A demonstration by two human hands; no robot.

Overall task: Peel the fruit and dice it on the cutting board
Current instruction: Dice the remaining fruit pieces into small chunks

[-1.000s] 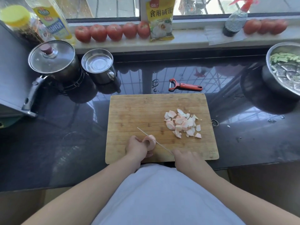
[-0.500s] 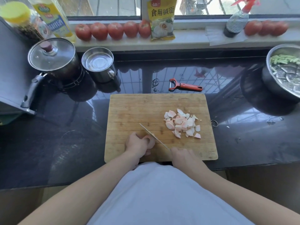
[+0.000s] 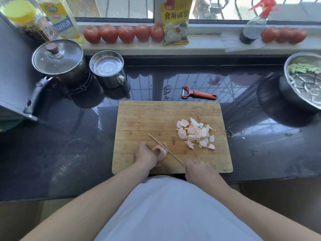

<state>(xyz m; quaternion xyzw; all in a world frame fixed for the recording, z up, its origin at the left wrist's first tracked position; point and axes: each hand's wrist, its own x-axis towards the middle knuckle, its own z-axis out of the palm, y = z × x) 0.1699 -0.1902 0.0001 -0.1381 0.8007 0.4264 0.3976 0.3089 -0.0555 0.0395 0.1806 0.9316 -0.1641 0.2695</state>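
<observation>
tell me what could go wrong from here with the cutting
The left hand grips only a small remnant of fruit, its fingers right beside the knife blade, so a slip could nick them. The cutting board sits at the counter's front edge, and the pile of diced pieces lies where the blade's sweep might scatter it.

Matt wooden cutting board (image 3: pixel 147 119) on glossy dark stone counter (image 3: pixel 69 145).

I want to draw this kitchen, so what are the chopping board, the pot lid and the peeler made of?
The chopping board looks like bamboo or wood: pale tan, matt, fine strips and knife marks. The pot lid seems to be clear glass in a shiny metal rim. The peeler looks like red plastic, probably with a small metal blade.
</observation>
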